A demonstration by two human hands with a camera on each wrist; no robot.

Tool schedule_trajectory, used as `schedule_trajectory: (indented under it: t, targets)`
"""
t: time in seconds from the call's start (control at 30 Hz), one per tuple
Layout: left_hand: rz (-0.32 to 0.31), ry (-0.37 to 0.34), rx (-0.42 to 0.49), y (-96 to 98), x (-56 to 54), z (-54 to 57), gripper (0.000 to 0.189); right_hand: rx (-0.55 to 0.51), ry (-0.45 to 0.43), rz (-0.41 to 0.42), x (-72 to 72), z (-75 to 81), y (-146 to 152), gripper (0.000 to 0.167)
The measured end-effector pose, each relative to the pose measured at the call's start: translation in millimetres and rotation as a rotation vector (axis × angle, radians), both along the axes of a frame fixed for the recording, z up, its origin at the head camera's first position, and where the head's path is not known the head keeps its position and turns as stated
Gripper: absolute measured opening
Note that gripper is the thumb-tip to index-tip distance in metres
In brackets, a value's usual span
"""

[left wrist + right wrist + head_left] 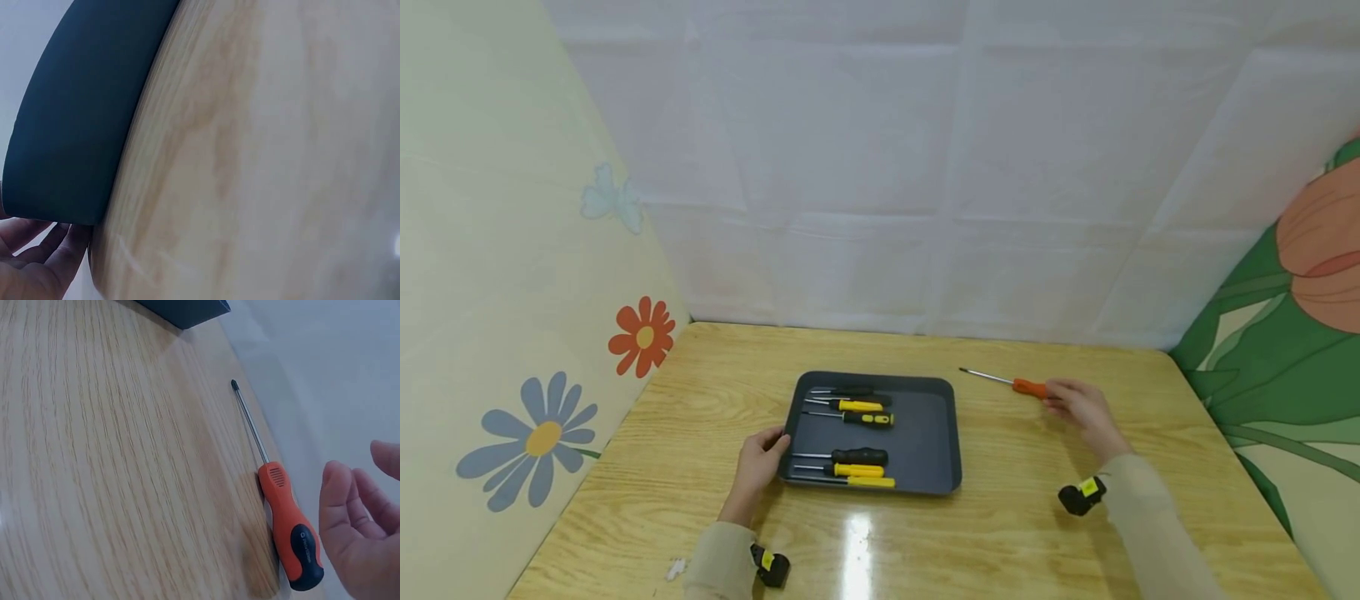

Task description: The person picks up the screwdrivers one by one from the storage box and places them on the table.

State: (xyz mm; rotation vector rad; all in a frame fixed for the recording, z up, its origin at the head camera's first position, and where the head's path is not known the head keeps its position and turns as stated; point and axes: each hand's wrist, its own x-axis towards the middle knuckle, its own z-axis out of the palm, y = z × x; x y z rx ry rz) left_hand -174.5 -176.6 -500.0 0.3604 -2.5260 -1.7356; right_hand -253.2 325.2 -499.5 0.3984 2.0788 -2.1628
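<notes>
A grey tray [921,433] lies on the table with several black and yellow screwdrivers in two groups, both toward its left side. At the tray's left edge my left hand [763,458] grips the wall, thumb over the rim and fingers [59,253] along the outside. An orange screwdriver [286,519] with a black grip patch rests on the table right of the tray, its tip pointing left toward the back. My right hand [1078,408] is beside its handle; in the right wrist view the loosely bent fingers [337,494] are apart from it.
The wooden table [1000,533] ends at a white cloth wall [850,167] behind. Flower-patterned cloths stand at the left and right sides. A small white scrap [676,569] lies at the front left, near the left sleeve.
</notes>
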Motion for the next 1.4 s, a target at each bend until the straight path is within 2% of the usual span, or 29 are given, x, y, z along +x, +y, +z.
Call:
schedule_trajectory:
  t: [0.07,0.13,0.23,0.43,0.63,0.77,0.87,1.0,1.07,1.17,1.23,1.27,1.4]
  targets:
    - [-0.002,-0.004,-0.001,-0.1,0.1,0.0,0.026,-0.034,0.003,0.003,-1.6,-2.9,-0.7,0.029]
    - [-0.003,-0.009,0.002,-0.1,0.2,0.4,0.026,-0.051,0.026,0.04,-2.0,-4.3,-1.7,0.026]
    - [-0.002,-0.013,0.006,0.0,0.4,1.0,0.027,-0.069,0.057,0.093,-2.5,-5.2,-3.9,0.025]
    - [0.0,-0.002,0.009,0.6,0.9,1.9,0.026,-0.131,0.088,0.129,-7.1,-8.6,-8.8,0.02]
    - [0.004,0.002,0.015,0.1,1.0,0.0,0.025,-0.177,0.11,0.168,-11.2,-13.2,-15.1,0.025]
    - [0.004,0.01,0.004,0.0,0.8,-0.2,0.025,-0.158,0.14,0.231,-3.9,-1.0,-27.2,0.027]
    - [-0.003,0.018,0.001,0.2,0.5,-0.2,0.025,-0.118,0.162,0.28,9.2,21.9,-42.8,0.036]
    - [-0.003,0.022,0.007,0.3,0.6,-0.1,0.025,-0.055,0.123,0.305,24.2,52.3,-63.8,0.052]
    - [-0.003,0.021,0.01,0.3,0.9,0.7,0.025,-0.044,0.09,0.306,22.3,50.8,-65.9,0.052]
    - [-0.002,0.022,0.013,0.2,1.0,0.6,0.025,-0.045,0.089,0.333,21.4,49.6,-67.6,0.056]
    - [0.002,0.02,0.018,0.2,0.6,0.7,0.025,-0.148,0.145,0.386,11.2,29.4,-60.3,0.051]
    - [0.004,0.02,0.019,0.2,0.4,0.5,0.025,-0.136,0.151,0.389,15.0,35.8,-64.4,0.055]
    - [0.008,0.024,0.022,0.1,-0.1,0.1,0.025,-0.16,0.162,0.393,14.3,34.5,-68.6,0.061]
